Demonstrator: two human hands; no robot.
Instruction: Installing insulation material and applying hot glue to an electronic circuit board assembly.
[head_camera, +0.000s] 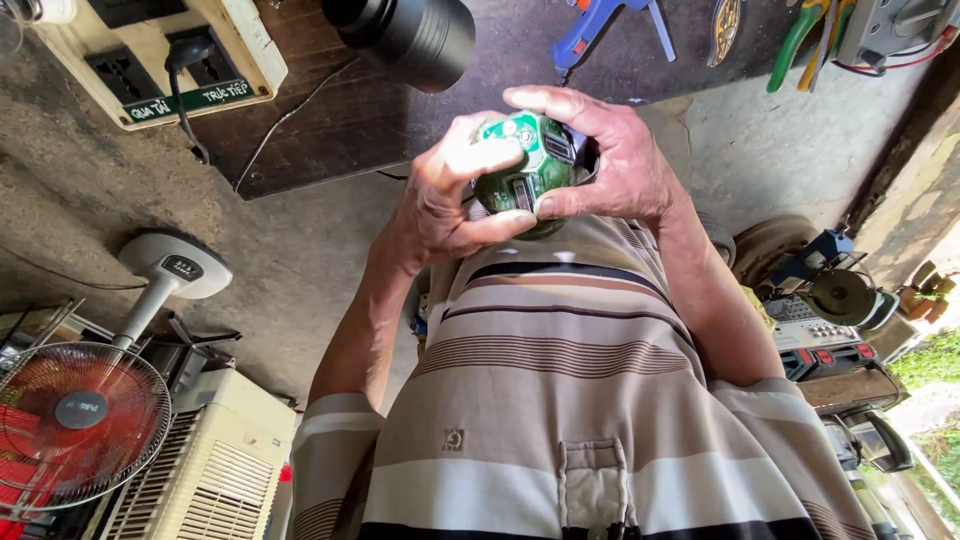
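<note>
head view, upside down: round green circuit board (525, 165) sitting between both hands above striped shirt (560, 400). left hand (440, 200) and right hand (620, 160) both curling closed on board edges, gripping from opposite sides, equally near.

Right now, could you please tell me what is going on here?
A person in a striped shirt is holding a small round green circuit board in both hands, out in front of the chest. The left hand closes on it from one side, with the thumb under its lower edge. The right hand curls over the top and the far side. A red fan and a wall socket panel are nearby.
</note>
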